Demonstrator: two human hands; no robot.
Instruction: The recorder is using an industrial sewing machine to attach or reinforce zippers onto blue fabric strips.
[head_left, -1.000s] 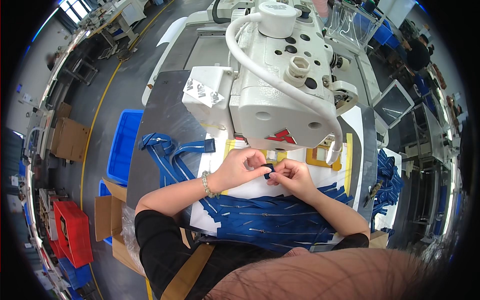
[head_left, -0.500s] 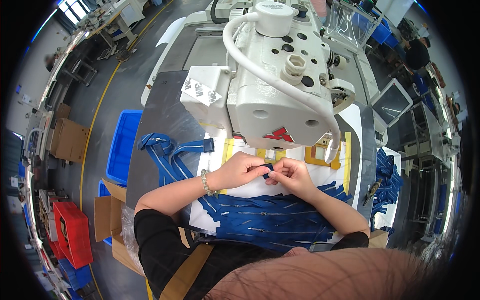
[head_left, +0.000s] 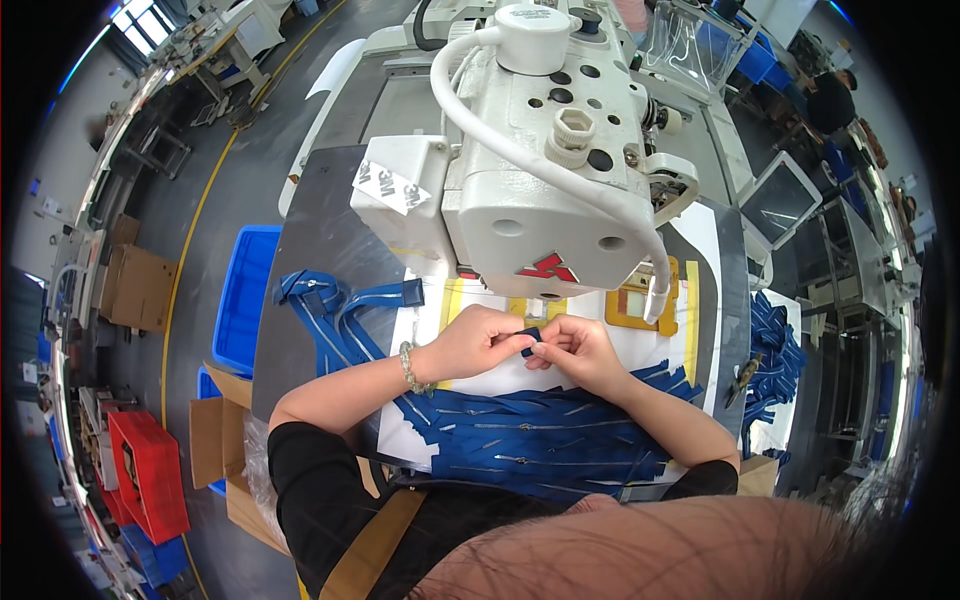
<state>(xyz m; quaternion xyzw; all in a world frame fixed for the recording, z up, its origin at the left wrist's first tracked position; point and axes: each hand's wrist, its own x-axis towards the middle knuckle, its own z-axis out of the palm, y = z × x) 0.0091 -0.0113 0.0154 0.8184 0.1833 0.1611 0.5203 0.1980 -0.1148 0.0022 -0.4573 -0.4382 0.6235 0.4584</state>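
Observation:
Between my left hand [head_left: 488,337] and my right hand [head_left: 572,348] is a small dark blue piece, apparently fabric [head_left: 530,342]. Thumbs and fingers of both hands pinch it, covering much of its outline. Just below my wrists, blue zippers [head_left: 520,440] with pale metal teeth lie side by side across the white work surface. More blue zippers [head_left: 322,310] trail over the table's left side; one strip ends in a dark blue square tab [head_left: 413,292]. Right in front of my hands stands the white head of an industrial sewing machine [head_left: 545,225].
Yellow frame plates [head_left: 640,305] lie under the machine head. At the right is a heap of blue zippers [head_left: 772,360] with a small tool [head_left: 743,380] beside it. A blue bin [head_left: 250,295] and an open cardboard box [head_left: 235,440] stand left. A screen [head_left: 782,205] sits back right.
The small dark blue piece has turned slightly between my fingers. My hands stay at nearly the same place, and the whole view has shifted a little.

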